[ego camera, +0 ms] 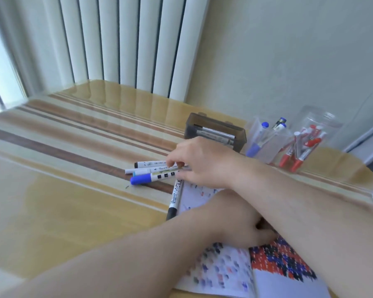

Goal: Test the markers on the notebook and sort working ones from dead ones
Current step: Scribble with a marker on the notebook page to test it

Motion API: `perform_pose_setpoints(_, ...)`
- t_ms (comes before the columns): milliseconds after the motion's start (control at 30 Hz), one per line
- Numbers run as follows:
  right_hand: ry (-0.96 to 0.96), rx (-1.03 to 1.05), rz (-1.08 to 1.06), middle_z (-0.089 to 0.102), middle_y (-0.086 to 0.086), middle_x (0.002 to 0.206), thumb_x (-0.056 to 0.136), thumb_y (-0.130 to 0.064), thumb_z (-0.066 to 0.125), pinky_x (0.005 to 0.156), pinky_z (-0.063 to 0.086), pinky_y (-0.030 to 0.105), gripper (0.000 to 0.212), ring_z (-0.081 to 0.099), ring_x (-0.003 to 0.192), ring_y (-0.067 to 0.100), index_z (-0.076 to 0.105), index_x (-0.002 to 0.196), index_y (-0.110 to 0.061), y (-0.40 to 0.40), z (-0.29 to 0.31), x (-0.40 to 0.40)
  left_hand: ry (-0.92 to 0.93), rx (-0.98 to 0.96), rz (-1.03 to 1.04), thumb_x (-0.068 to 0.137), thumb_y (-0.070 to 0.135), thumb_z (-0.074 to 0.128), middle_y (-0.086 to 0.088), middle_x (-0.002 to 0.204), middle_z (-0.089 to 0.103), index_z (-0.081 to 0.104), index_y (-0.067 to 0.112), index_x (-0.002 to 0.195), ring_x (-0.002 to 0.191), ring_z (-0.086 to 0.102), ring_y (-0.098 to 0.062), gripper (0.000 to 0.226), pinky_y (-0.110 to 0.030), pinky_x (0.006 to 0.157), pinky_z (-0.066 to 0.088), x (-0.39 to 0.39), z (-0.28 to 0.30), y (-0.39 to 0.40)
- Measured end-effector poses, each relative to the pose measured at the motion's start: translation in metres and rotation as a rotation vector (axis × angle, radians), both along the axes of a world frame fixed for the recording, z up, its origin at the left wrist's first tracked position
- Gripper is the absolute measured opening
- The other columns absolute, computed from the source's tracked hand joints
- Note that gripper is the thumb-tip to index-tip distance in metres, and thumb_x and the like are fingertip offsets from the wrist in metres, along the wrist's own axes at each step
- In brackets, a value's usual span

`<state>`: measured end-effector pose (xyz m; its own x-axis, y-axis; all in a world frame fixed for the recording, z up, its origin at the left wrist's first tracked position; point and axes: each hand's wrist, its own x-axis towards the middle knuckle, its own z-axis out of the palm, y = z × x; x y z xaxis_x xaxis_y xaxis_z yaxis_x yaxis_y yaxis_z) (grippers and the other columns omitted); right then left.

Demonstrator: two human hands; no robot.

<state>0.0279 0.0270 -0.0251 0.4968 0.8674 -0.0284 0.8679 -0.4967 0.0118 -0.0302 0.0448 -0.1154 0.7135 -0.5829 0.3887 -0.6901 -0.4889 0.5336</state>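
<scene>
Here we see the right hand [202, 162] reaching across the left forearm, its fingertips pinching one marker in the loose pile of markers [151, 172] (blue cap nearest us) beyond the notebook [224, 267]. The left hand [241, 224] rests on that notebook; its fingers are hidden, so we cannot tell their pose.

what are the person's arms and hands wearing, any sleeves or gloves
Nothing shows on either: the left hand and right hand are bare, without gloves, and both forearms are uncovered as far as the frame reaches. No sleeve, watch or bracelet is visible; rings cannot be made out.
</scene>
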Motion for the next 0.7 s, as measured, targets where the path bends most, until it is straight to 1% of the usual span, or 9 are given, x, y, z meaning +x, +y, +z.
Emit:
perform_pose_setpoints(67,-0.003,0.099,0.001,0.061,-0.009,0.096,0.096,-0.028,0.068,0.084,0.047,0.038,0.021,0.053,0.091,0.012,0.069,0.117,-0.026,-0.028,0.008,-0.001,0.028,0.004,0.013,0.09,0.038,0.069,0.007,0.066,0.056,0.059,0.024,0.073,0.062,0.048,-0.01,0.024,-0.03,0.062,0.042,0.002,0.003,-0.002)
perform_pose_setpoints(133,0.108,0.284,-0.112,0.064,-0.014,0.09,0.095,-0.025,0.071,0.081,0.048,0.029,0.024,0.056,0.084,0.007,0.07,0.119,-0.027,-0.071,0.014,-0.001,0.034,0.041,0.041,0.09,0.041,0.069,0.007,0.066,0.058,0.058,0.025,0.074,0.061,0.05,-0.01,0.025,-0.03,0.062,0.044,0.003,0.011,-0.005)
perform_pose_setpoints(233,0.659,0.829,-0.395,0.068,-0.003,0.087,0.077,-0.04,0.086,0.068,0.049,0.025,0.048,0.059,0.072,0.007,0.071,0.121,-0.032,-0.153,0.009,-0.007,0.119,0.03,0.084,0.09,0.044,0.07,0.008,0.068,0.06,0.062,0.024,0.084,0.066,0.055,-0.012,0.022,-0.032,0.067,0.05,0.005,0.017,-0.007)
perform_pose_setpoints(300,0.965,1.014,-0.554,0.065,0.009,0.084,0.056,-0.05,0.097,0.058,0.044,0.03,0.079,0.056,0.066,0.016,0.07,0.127,-0.029,-0.197,-0.005,-0.015,0.222,-0.049,0.127,0.09,0.046,0.07,0.01,0.072,0.061,0.06,0.03,0.095,0.071,0.058,-0.01,0.019,-0.034,0.071,0.052,0.006,0.02,-0.007)
perform_pose_setpoints(367,1.211,1.066,-0.557,0.063,0.012,0.082,0.058,-0.035,0.099,0.054,0.041,0.028,0.084,0.054,0.064,0.018,0.066,0.134,-0.022,-0.22,-0.028,-0.02,0.339,-0.139,0.149,0.09,0.046,0.07,0.008,0.083,0.067,0.049,0.036,0.109,0.078,0.063,-0.012,0.03,-0.039,0.077,0.054,0.007,0.024,-0.006)
perform_pose_setpoints(433,1.368,1.119,-0.484,0.058,0.013,0.08,0.069,-0.015,0.085,0.061,0.041,0.032,0.069,0.05,0.067,0.022,0.063,0.134,-0.009,-0.22,-0.048,-0.024,0.432,-0.225,0.156,0.09,0.047,0.069,0.007,0.093,0.069,0.04,0.04,0.121,0.083,0.064,-0.011,0.043,-0.041,0.082,0.054,0.003,0.027,-0.004)
perform_pose_setpoints(533,1.423,1.233,-0.428,0.046,0.012,0.075,0.068,-0.005,0.067,0.063,0.046,0.032,0.039,0.046,0.07,0.027,0.068,0.107,-0.002,-0.213,-0.056,-0.028,0.418,-0.282,0.153,0.092,0.051,0.067,0.008,0.097,0.067,0.038,0.045,0.129,0.079,0.062,-0.006,0.048,-0.034,0.079,0.053,0.001,0.028,-0.006)
perform_pose_setpoints(600,1.38,1.19,-0.486,0.046,0.012,0.074,0.077,-0.007,0.065,0.059,0.046,0.032,0.029,0.048,0.065,0.025,0.07,0.106,-0.003,-0.213,-0.049,-0.033,0.386,-0.331,0.163,0.094,0.052,0.066,0.009,0.1,0.063,0.035,0.046,0.136,0.079,0.062,-0.008,0.052,-0.03,0.076,0.053,0.001,0.027,-0.008)
perform_pose_setpoints(700,0.922,0.751,-0.53,0.056,0.005,0.072,0.102,-0.017,0.057,0.056,0.036,0.026,0.028,0.043,0.061,0.017,0.073,0.118,-0.033,-0.224,-0.041,-0.036,0.324,-0.4,0.174,0.096,0.052,0.064,0.01,0.103,0.06,0.036,0.048,0.144,0.085,0.064,-0.012,0.056,-0.025,0.072,0.052,0.004,0.025,-0.004)
